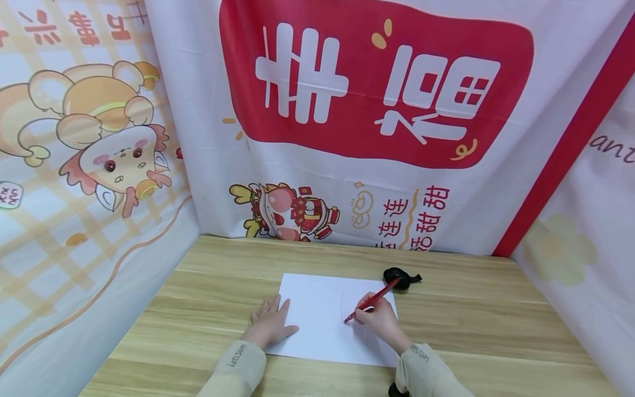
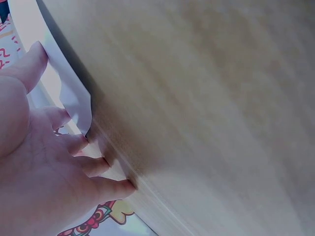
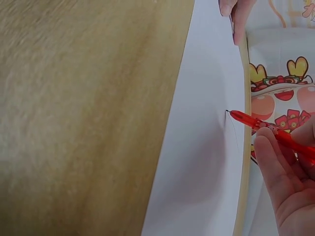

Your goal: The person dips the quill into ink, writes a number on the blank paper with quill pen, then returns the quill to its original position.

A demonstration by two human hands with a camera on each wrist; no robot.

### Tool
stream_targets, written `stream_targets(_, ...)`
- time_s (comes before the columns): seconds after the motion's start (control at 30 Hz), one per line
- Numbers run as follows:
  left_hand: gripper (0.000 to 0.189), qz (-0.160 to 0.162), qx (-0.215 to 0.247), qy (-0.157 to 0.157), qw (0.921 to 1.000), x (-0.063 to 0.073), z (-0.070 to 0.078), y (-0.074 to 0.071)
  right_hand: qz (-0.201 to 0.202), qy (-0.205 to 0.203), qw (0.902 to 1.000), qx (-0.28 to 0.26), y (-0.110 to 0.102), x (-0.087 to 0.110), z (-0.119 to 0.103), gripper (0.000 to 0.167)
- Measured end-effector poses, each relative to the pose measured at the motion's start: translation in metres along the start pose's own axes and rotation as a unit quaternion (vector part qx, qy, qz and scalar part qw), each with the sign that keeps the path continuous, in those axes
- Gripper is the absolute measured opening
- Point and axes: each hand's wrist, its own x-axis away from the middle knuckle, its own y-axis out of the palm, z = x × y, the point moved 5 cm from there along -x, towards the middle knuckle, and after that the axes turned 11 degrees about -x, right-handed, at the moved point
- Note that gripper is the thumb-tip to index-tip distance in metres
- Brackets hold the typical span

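Note:
A sheet of white paper lies on the wooden table, bearing one thin curved line right of its middle. My right hand pinches a red pen, its tip touching the paper at the lower end of that line. In the right wrist view the red pen meets the paper with its dark point. My left hand rests on the paper's left edge, fingers spread. The left wrist view shows this hand with its fingertips pressing the table and the paper's edge.
A black round object with a short tail sits at the paper's upper right corner. Another black thing is partly hidden beside the right sleeve. Printed cloths hang behind the wooden table and along its sides.

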Motion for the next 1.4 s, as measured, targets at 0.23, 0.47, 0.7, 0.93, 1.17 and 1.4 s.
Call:
stream_targets(0.23,0.070,-0.002,0.001,-0.001,1.0000,0.001,-0.001,0.001,-0.005,-0.003,0.9999,-0.009,-0.001,0.002,0.002,0.011)
stream_targets(0.47,0.070,-0.002,0.003,0.001,1.0000,0.003,0.000,-0.001,-0.010,-0.017,0.9995,-0.023,-0.002,0.006,0.000,0.011)
stream_targets(0.7,0.069,0.001,0.002,0.004,1.0000,0.002,0.000,-0.001,-0.016,-0.024,0.9989,-0.037,-0.004,0.009,0.001,0.011)
stream_targets(0.93,0.069,0.002,0.002,0.007,1.0000,0.003,0.002,-0.003,-0.029,-0.012,0.9990,-0.033,-0.006,0.011,0.002,0.011)
stream_targets(1.17,0.069,0.002,0.000,0.011,0.9999,0.005,0.003,-0.005,-0.030,0.003,0.9992,-0.027,-0.010,0.014,0.002,0.012)
stream_targets(1.4,0.070,0.003,0.000,0.016,0.9999,0.005,0.003,-0.005,-0.033,0.003,0.9991,-0.025,-0.014,0.016,0.001,0.011)
